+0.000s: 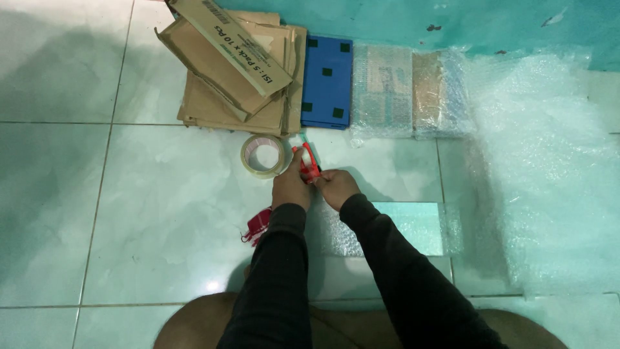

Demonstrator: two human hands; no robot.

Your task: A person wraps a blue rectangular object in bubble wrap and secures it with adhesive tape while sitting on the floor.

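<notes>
On the floor (161, 207), at centre, both hands meet over a red cutter (309, 163). The left hand (290, 186) and right hand (336, 187) have fingers pinching it at its lower end. It looks light, stiff and slick, sharp at the blade; best held by the handle. A tape roll (263, 156) lies just beside, at 10 o'clock.
</notes>
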